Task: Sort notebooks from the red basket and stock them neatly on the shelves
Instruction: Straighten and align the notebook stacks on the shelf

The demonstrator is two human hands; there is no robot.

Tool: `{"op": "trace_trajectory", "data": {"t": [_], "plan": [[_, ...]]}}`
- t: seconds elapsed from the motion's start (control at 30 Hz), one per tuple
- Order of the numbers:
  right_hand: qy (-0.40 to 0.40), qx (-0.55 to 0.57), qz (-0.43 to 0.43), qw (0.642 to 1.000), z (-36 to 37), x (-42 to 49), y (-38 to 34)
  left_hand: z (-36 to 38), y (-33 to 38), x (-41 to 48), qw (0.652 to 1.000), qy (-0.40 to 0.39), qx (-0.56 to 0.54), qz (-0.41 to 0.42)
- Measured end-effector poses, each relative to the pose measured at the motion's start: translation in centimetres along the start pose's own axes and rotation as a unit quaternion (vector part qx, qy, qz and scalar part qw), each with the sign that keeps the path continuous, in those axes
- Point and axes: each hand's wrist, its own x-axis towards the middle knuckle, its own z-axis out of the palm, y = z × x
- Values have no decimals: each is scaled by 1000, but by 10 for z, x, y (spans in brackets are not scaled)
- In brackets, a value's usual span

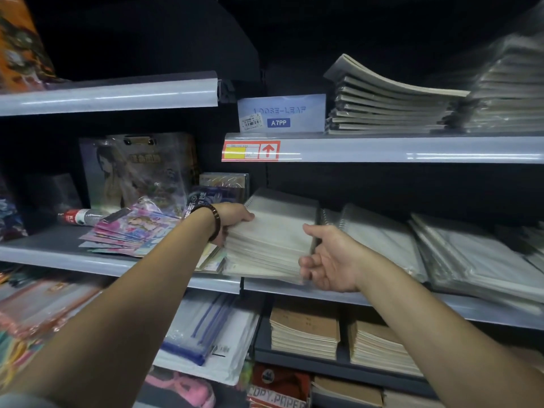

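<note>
Head view. Both forearms reach up from the bottom edge toward the middle shelf (294, 287). Left hand (232, 219), dark bead bracelet (216, 222) on the wrist, curls over the left edge of a stack of white spiral notebooks (270, 240), fingers closed on it. Right hand (326, 257) is against the stack's right side, thumb up by the top cover, fingers half curled below; firm grip or loose contact cannot be told. Stack sits on the middle shelf, front edge at the lip. More clear-wrapped notebooks (471, 254) lie to its right. Upper shelf (382, 148): grey-covered stack (388, 104), "LOOSE-LEAF A7PP" sign (281, 113). Lower shelf: brown-covered stacks (304, 328).
</note>
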Motion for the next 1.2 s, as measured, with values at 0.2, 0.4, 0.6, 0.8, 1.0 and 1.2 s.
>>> {"op": "trace_trajectory", "data": {"t": [0.2,0.4,0.6,0.8,1.0,1.2], "plan": [[0,61,20,998,4,6,-3,10,10,1,997,35,69,0],[-5,82,22,996,7,16,-7,7,10,1,992,85,90,37],[30,74,9,997,-2,19,-12,12,16,-7,983,120,100,97],[26,51,3,998,-4,15,-22,8,7,-20,966,174,155,114],[31,-28,28,999,4,14,-7,5,-22,-20,977,145,129,93],[-14,-74,67,995,-9,16,-7,-9,-29,-18,1000,17,-19,10]]}}
